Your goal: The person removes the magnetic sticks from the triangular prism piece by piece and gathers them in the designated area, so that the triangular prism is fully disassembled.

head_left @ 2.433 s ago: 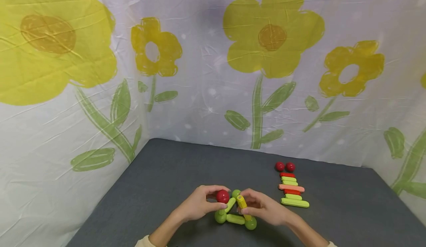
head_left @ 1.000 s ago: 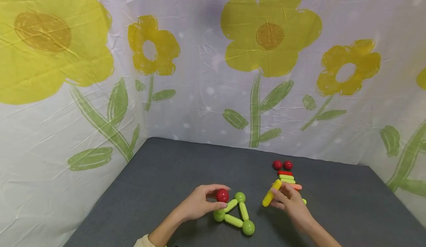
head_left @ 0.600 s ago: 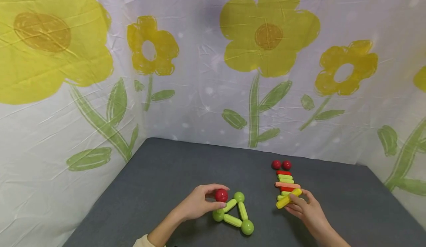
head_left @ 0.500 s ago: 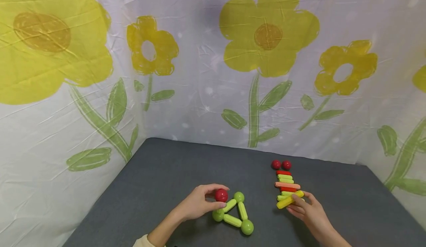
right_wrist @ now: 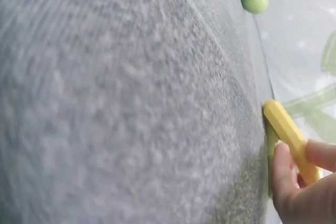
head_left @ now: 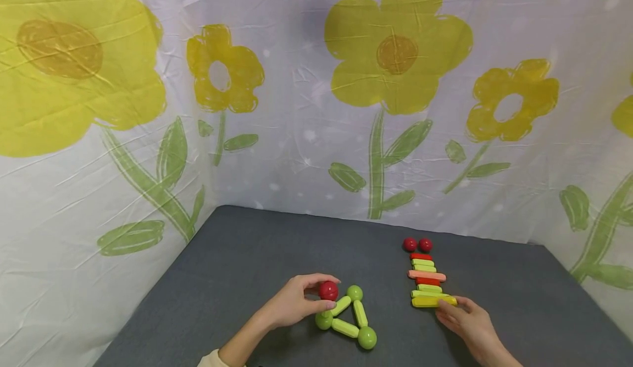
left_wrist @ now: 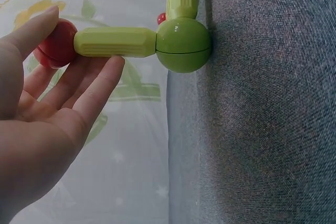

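Observation:
My left hand (head_left: 295,302) holds a red ball (head_left: 328,290) between thumb and fingers. In the left wrist view that ball sits on the end of a light-green rod (left_wrist: 113,42), whose other end meets a green ball (left_wrist: 184,45). This green ball is one corner of a flat triangle of green balls and light-green rods (head_left: 345,328) on the table. My right hand (head_left: 467,326) pinches a yellow rod (head_left: 427,301) by its right end, at the near end of a row of rods, beside a light-green rod (head_left: 420,294).
The row on the dark table (head_left: 267,251) also has red rods (head_left: 427,282), a salmon rod (head_left: 426,275) and several light-green ones. Two red balls (head_left: 417,244) lie behind it. A flower-printed curtain (head_left: 296,136) surrounds the table's far side and left.
My right hand has carried the yellow rod from the triangle rightward to the row, then lowered and turned it in line with the other rods. The left hand has stayed on the red ball.

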`<state>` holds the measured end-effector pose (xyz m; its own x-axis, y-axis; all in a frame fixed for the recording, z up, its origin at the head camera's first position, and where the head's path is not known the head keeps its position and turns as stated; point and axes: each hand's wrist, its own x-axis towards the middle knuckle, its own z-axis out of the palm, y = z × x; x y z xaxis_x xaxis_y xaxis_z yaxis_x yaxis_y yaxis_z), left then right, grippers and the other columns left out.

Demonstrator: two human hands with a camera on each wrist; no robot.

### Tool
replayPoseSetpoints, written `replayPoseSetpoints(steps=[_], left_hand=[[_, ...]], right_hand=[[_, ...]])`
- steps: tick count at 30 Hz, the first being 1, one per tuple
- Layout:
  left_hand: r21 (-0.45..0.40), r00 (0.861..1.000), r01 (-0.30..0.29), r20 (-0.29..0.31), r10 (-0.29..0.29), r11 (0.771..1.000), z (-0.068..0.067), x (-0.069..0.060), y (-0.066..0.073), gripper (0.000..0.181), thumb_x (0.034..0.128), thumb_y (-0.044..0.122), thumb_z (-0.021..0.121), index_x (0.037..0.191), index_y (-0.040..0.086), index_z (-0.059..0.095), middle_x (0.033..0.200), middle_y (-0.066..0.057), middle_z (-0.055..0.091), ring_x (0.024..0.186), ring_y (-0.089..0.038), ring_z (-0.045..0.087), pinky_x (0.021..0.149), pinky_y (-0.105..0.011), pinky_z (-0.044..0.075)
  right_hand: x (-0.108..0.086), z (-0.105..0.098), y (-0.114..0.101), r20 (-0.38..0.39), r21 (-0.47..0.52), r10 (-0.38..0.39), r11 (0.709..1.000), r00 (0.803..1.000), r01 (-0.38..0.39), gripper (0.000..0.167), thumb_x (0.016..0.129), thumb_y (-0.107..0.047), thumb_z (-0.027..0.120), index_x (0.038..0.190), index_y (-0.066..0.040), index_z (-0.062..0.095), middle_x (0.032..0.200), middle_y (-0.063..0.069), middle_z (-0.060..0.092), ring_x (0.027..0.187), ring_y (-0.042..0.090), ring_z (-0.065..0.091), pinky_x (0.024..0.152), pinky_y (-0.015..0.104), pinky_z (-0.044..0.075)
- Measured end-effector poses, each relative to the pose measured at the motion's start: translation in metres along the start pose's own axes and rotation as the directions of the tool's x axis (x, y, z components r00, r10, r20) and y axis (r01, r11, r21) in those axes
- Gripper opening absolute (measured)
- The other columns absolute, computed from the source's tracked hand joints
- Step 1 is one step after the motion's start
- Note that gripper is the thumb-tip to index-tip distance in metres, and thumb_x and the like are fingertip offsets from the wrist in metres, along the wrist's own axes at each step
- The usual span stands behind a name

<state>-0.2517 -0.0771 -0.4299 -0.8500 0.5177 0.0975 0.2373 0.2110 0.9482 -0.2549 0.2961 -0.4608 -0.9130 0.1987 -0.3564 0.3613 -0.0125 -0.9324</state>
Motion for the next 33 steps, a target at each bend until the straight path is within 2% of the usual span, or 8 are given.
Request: replayPoseSetpoints(steps=[5, 12, 19, 22, 26, 30, 33], left_hand=[[-0.007, 1.0, -0.001, 0.001, 0.001, 1.0, 0.0, 0.0, 0.0, 0.037, 0.0868, 0.019, 0.073, 0.123, 0.018, 0.063, 0.118, -0.001, 0.062, 0.101, -0.016, 0.061, 0.077, -0.026, 0.051], [-0.008, 1.0, 0.0, 0.006, 0.0, 1.0, 0.0, -0.001, 0.001, 0.037, 0.087, 0.019, 0.072, 0.123, 0.016, 0.063, 0.118, -0.002, 0.062, 0.101, -0.016, 0.061, 0.076, -0.026, 0.051], [-0.005, 1.0, -0.003, 0.006, 0.003, 1.0, 0.0, -0.001, 0.002, 0.037, 0.087, 0.019, 0.072, 0.123, 0.016, 0.063, 0.118, -0.002, 0.062, 0.1, -0.016, 0.061, 0.076, -0.026, 0.051], [-0.003, 1.0, -0.002, 0.003, 0.002, 1.0, 0.0, -0.001, 0.002, 0.037, 0.0869, 0.019, 0.073, 0.123, 0.017, 0.063, 0.118, -0.002, 0.062, 0.101, -0.016, 0.061, 0.076, -0.026, 0.051], [0.0, 1.0, -0.002, 0.003, 0.002, 1.0, 0.0, -0.001, 0.002, 0.037, 0.0869, 0.019, 0.072, 0.123, 0.017, 0.063, 0.118, -0.002, 0.062, 0.101, -0.016, 0.061, 0.076, -0.026, 0.051], [-0.001, 1.0, -0.005, 0.003, 0.005, 1.0, 0.0, -0.001, 0.002, 0.037, 0.087, 0.019, 0.072, 0.123, 0.017, 0.063, 0.118, -0.002, 0.062, 0.101, -0.017, 0.061, 0.076, -0.026, 0.051], [-0.002, 1.0, -0.004, 0.003, 0.004, 1.0, 0.0, 0.0, 0.002, 0.037, 0.0869, 0.019, 0.072, 0.123, 0.017, 0.063, 0.118, -0.002, 0.062, 0.101, -0.017, 0.061, 0.076, -0.026, 0.051]], right_hand=[[0.003, -0.004, -0.003, -0.027, -0.055, 0.08, 0.995, 0.996, -0.082, 0.079, 0.089, -0.012, 0.07, 0.139, 0.021, 0.018, 0.101, 0.026, 0.059, 0.077, 0.017, 0.065, 0.078, 0.038, 0.054], [0.003, -0.007, -0.002, -0.027, -0.063, 0.103, 0.993, 0.994, -0.105, 0.084, 0.089, -0.01, 0.069, 0.137, 0.026, 0.011, 0.098, 0.031, 0.061, 0.077, 0.02, 0.066, 0.079, 0.038, 0.053], [0.002, -0.01, -0.002, 0.007, -0.005, 0.11, 0.994, 0.994, -0.11, 0.075, 0.094, -0.01, 0.063, 0.138, 0.026, 0.014, 0.091, 0.02, 0.063, 0.077, 0.019, 0.066, 0.08, 0.038, 0.053], [0.002, -0.011, -0.003, 0.02, -0.002, 0.116, 0.993, 0.993, -0.116, 0.068, 0.096, -0.007, 0.058, 0.137, 0.026, 0.015, 0.094, 0.022, 0.063, 0.079, 0.021, 0.066, 0.081, 0.039, 0.053], [0.001, -0.011, -0.004, 0.032, -0.01, 0.121, 0.993, 0.992, -0.121, 0.061, 0.098, -0.004, 0.054, 0.136, 0.027, 0.017, 0.106, 0.033, 0.058, 0.083, 0.024, 0.065, 0.083, 0.04, 0.052], [0.0, -0.011, -0.005, 0.031, -0.012, 0.125, 0.992, 0.992, -0.125, 0.063, 0.098, -0.006, 0.053, 0.137, 0.026, 0.016, 0.115, 0.039, 0.051, 0.086, 0.027, 0.065, 0.084, 0.041, 0.051], [-0.001, -0.011, -0.005, 0.022, -0.009, 0.13, 0.991, 0.991, -0.13, 0.066, 0.098, -0.008, 0.055, 0.137, 0.026, 0.014, 0.112, 0.038, 0.053, 0.086, 0.027, 0.065, 0.084, 0.041, 0.051]])
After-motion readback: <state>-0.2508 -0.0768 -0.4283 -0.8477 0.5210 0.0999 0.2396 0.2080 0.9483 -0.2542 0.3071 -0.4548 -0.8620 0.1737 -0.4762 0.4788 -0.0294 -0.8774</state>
